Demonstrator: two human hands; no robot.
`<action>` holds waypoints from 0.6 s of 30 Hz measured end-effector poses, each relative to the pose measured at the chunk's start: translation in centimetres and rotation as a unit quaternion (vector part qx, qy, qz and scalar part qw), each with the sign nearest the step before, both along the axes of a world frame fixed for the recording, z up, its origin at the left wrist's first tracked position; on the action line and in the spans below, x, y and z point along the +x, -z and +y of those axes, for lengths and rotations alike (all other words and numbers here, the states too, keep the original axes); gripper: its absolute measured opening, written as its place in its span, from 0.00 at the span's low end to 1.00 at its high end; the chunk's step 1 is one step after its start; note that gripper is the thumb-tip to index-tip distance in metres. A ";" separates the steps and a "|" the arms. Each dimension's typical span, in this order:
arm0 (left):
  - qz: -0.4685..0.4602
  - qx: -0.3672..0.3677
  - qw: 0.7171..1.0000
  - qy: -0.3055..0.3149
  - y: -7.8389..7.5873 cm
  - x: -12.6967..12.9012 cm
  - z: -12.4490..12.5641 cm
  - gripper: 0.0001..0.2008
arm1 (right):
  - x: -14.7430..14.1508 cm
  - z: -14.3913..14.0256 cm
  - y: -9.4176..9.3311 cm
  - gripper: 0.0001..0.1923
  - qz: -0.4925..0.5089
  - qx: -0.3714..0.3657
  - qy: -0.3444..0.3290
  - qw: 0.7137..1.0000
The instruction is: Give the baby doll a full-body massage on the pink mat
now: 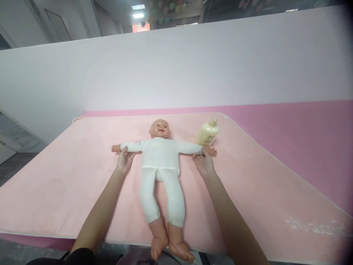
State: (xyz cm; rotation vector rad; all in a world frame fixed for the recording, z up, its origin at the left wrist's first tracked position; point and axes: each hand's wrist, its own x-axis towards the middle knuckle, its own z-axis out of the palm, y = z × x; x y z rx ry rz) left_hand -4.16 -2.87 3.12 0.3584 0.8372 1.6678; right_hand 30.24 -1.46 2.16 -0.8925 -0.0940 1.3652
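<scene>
Surface: pink mat [82, 191] fills the lower frame; white wall behind.
Nearby: cream lotion bottle [207, 133], tilted, right of centre, just beside the doll's wrist.
Left hand [125, 159]: fingers extended, touching the doll's sleeve near its wrist.
Right hand [203, 162]: fingers pinching the doll's opposite wrist.
Doll [161, 162]: frame centre, face-up, arms spread, white suit, bare feet overhanging the mat's near edge.

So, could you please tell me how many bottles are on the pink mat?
1. A cream bottle stands on the pink mat, just behind the doll's outstretched arm, near the right hand. None other shows, though one could lie out of view.
</scene>
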 end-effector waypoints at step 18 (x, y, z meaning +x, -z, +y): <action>0.204 -0.146 0.955 0.160 -1.4 -3.5 -0.1 0.14 | -0.1 0.0 -0.2 0.06 0.003 -0.008 0.002 1.000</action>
